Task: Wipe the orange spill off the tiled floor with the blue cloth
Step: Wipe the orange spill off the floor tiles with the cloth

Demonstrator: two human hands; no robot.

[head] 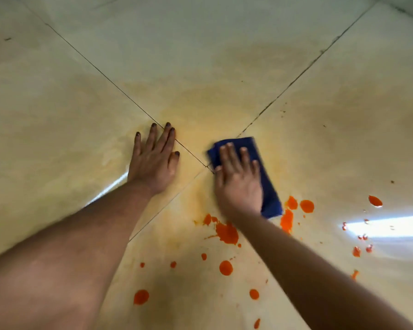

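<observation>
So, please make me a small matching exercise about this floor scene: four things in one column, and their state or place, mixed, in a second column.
Things:
1. left hand
2. right hand
3. blue cloth
4. orange drops

States:
a. folded, under a palm
b. flat on the bare tile
c. scattered nearer the person
d. pressing on the cloth

Pairs: 1-b, 2-d, 3-a, 4-c

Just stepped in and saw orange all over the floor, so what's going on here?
A person is wiping up an orange spill on the pale tiled floor. Their right hand presses a folded blue cloth flat near the tile joint, while the left hand rests flat on the floor. Beyond the cloth only a faint orange smear shows; bright drops remain nearer the person.
</observation>
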